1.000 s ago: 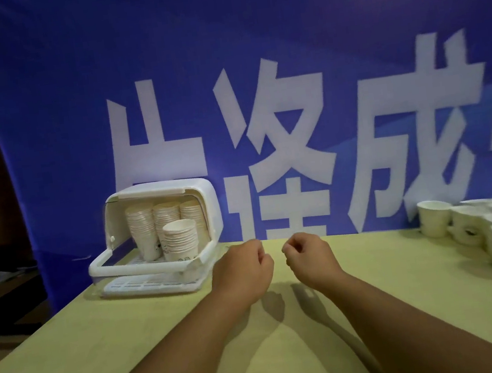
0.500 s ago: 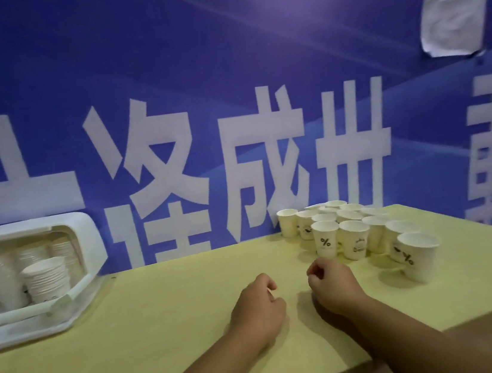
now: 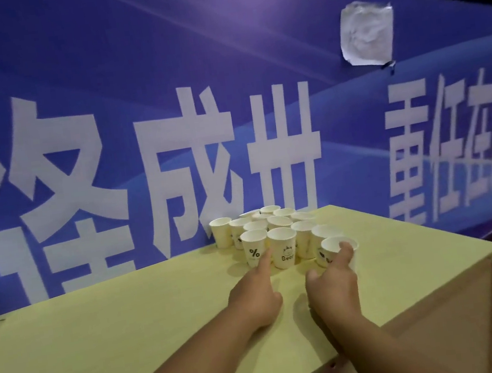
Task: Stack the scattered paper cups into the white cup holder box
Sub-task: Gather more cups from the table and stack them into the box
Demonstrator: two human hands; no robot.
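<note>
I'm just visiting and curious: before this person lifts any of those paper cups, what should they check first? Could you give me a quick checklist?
1. Left hand at a cup: ok, a straight finger touches the side of the % cup.
2. Right hand grip on the nearest cup: cannot tell, one finger lies over its rim and the others are hidden.
3. Cups upright, mouths up: ok.
4. Room around the chosen cup: not ok, the Bear cup stands close beside the % cup.
5. White holder box in sight: not ok, it is out of view.
</note>
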